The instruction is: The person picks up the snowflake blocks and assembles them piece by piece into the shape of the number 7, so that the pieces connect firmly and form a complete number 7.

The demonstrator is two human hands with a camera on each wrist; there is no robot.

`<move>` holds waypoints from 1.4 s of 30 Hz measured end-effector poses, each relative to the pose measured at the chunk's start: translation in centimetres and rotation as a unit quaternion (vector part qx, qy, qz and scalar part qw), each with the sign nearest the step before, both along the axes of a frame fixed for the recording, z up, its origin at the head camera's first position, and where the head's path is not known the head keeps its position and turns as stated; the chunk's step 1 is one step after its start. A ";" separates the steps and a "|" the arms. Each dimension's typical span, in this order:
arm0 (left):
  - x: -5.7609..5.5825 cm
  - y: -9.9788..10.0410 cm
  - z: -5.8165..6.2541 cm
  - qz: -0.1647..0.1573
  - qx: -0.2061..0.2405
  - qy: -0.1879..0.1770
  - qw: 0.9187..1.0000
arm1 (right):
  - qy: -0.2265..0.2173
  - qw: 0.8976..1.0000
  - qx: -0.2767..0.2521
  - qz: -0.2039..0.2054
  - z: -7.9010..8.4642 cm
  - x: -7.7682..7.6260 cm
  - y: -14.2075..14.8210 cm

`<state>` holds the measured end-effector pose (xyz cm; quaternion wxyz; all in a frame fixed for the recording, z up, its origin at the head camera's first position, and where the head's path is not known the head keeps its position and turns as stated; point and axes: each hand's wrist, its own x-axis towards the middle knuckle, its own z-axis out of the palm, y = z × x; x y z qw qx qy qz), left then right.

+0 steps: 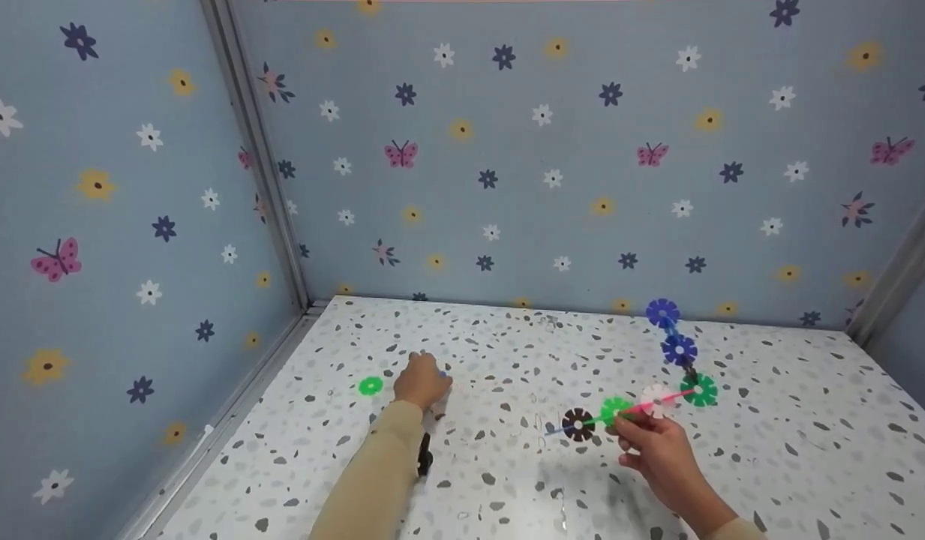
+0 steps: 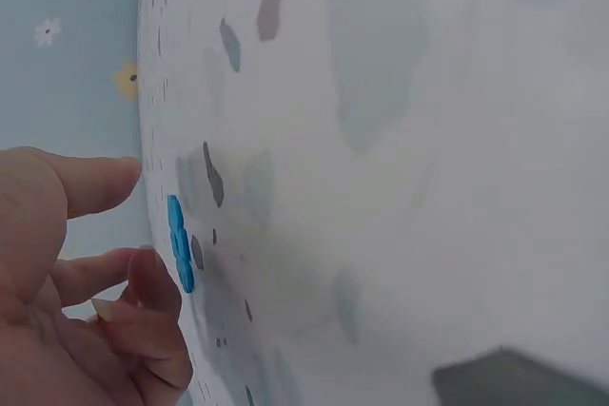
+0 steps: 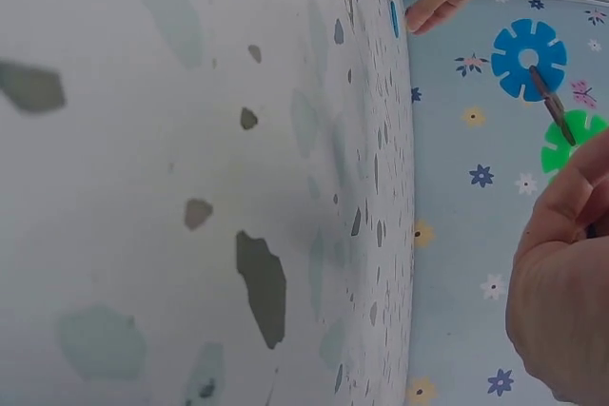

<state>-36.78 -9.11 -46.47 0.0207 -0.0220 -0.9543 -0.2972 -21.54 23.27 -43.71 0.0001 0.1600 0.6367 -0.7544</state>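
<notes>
My right hand (image 1: 661, 454) pinches a chain of joined notched plastic discs near a green disc (image 1: 616, 409). Along this chain are a dark brown disc (image 1: 578, 424), a pale pink disc (image 1: 657, 400), a darker green disc (image 1: 699, 390) and two blue-violet discs at the far end; others stand edge-on between them. The right wrist view shows the chain's blue end disc (image 3: 514, 64) raised off the table. My left hand (image 1: 423, 381) reaches low over the table, thumb and fingers apart beside a loose blue disc (image 2: 181, 244). Whether a fingertip touches that disc I cannot tell.
A loose bright green disc (image 1: 370, 385) lies flat left of my left hand. The white speckled table (image 1: 492, 450) meets a flowered blue wall (image 1: 507, 150) at the back and another panel on the left. A dark strap (image 1: 424, 454) is at my left wrist.
</notes>
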 end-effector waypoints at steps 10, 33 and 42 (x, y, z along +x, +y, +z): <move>-0.8 -0.5 -0.2 0.032 -0.001 -0.050 0.998 | 0.008 1.000 -0.017 0.003 -0.1 0.2 0.1; 3.6 2.2 0.3 -0.157 0.265 -0.036 0.951 | 0.003 0.999 -0.035 -0.012 -0.4 0.0 0.6; 7.0 4.3 0.8 -0.189 0.357 -0.066 0.913 | 0.013 0.998 -0.056 -0.016 -0.1 -0.2 0.4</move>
